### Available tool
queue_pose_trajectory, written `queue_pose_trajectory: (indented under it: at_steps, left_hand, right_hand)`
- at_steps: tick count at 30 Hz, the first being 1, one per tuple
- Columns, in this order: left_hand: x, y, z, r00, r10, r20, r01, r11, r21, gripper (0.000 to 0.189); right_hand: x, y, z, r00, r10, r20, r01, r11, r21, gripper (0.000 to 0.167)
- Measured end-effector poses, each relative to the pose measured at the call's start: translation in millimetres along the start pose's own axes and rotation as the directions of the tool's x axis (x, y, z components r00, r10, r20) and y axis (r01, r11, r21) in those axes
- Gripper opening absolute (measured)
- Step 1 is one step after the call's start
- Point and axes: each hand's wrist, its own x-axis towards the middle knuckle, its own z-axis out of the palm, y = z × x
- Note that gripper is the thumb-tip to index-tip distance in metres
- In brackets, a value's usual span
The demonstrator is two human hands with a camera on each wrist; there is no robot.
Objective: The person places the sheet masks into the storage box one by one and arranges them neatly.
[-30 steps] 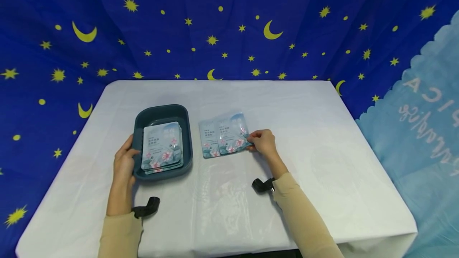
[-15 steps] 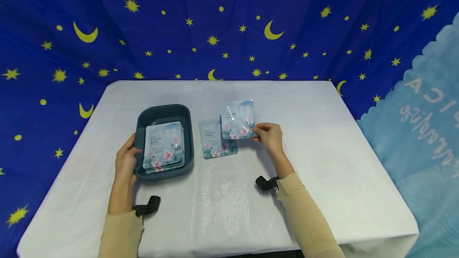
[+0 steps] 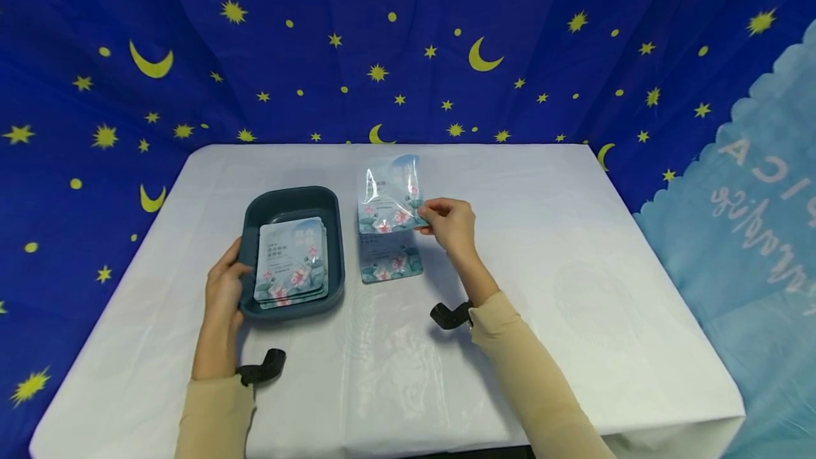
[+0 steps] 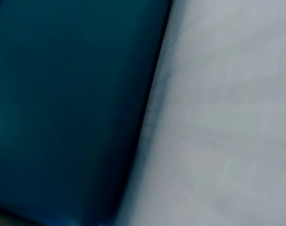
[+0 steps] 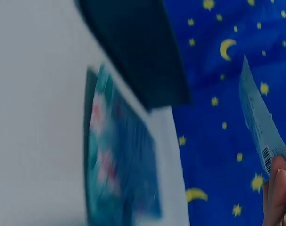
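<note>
My right hand (image 3: 450, 225) pinches a flat foil packet (image 3: 390, 193) by its lower right corner, thumb on top. The packet is pale blue with pink lotus flowers, and it is lifted and tilted; its barcoded back shows in the right wrist view (image 5: 260, 127). Below it on the table lies a matching packet (image 3: 390, 261), its upper part hidden by the held one. My left hand (image 3: 223, 289) grips the left rim of a dark teal plastic basin (image 3: 292, 197), with the thumb over the edge. Inside the basin rests a small stack of the same packets (image 3: 290, 257).
A white cloth covers the table (image 3: 574, 253). Behind it hangs a blue curtain (image 3: 287, 55) with yellow moons and stars, and a light blue cloth (image 3: 752, 246) hangs at the right. The basin's outer wall (image 4: 77, 108) fills the left wrist view's left side.
My right hand has raised the packet off the lying one, swung it right, then brought it back left and farther away over that packet. The left hand stays on the basin.
</note>
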Motion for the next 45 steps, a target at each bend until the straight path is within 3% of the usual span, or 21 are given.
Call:
queue_pose_trajectory:
  at_steps: [9, 15, 19, 24, 27, 31, 35, 38, 42, 45]
  left_hand:
    - [-0.5, -0.5, -0.7, 1.0, 0.0, 0.0, 0.0, 1.0, 0.006, 0.065]
    - [-1.6, 0.6, -1.0, 1.0, -0.018, 0.009, 0.018, 1.0, 0.007, 0.065]
    - [-1.9, -0.3, -0.8, 1.0, -0.009, 0.016, 0.009, 1.0, 0.013, 0.064]
    - [-1.5, -1.5, -1.4, 1.0, 0.007, 0.016, -0.007, 1.0, -0.003, 0.064]
    - [-1.5, -1.5, -1.7, 1.0, -0.001, 0.02, 0.002, 1.0, -0.026, 0.064]
    - [-1.1, -1.3, -1.8, 1.0, -0.011, 0.016, 0.011, 1.0, -0.025, 0.065]
    - [-0.9, -0.6, -1.6, 1.0, -0.007, -0.001, 0.007, 1.0, -0.011, 0.065]
    - [-0.8, 0.1, -0.9, 1.0, -0.011, -0.008, 0.011, 1.0, -0.006, 0.065]
    - [-1.0, 0.4, 0.4, 1.0, -0.026, -0.011, 0.026, 1.0, 0.005, 0.065]
    - [-1.3, 0.1, 1.3, 1.0, -0.029, -0.01, 0.029, 1.0, 0.007, 0.065]
  right_hand:
    - [-11.9, -26, 63, 0.98, -0.147, 0.136, 0.164, 0.979, -0.123, 0.013]
    - [-24.1, -28, 104, 0.954, -0.17, 0.246, 0.225, 0.95, -0.216, 0.013]
    - [-30.7, -25, 120, 0.936, -0.216, 0.277, 0.302, 0.898, -0.32, 0.013]
    - [-37.8, -24, 135, 0.924, -0.222, 0.31, 0.328, 0.879, -0.347, 0.021]
    - [-41.9, -24, 141, 0.913, -0.197, 0.358, 0.317, 0.895, -0.314, 0.022]
    - [-46.7, -26, 143, 0.888, -0.175, 0.425, 0.344, 0.867, -0.361, 0.021]
    - [-50.1, -30, 141, 0.867, -0.162, 0.471, 0.411, 0.766, -0.493, 0.025]
    - [-51.5, -32, 136, 0.865, -0.15, 0.48, 0.423, 0.733, -0.533, 0.028]
    - [-51.1, -32, 125, 0.871, -0.169, 0.462, 0.419, 0.747, -0.516, 0.032]
    - [-46.9, -29, 110, 0.889, -0.195, 0.415, 0.401, 0.77, -0.496, 0.032]
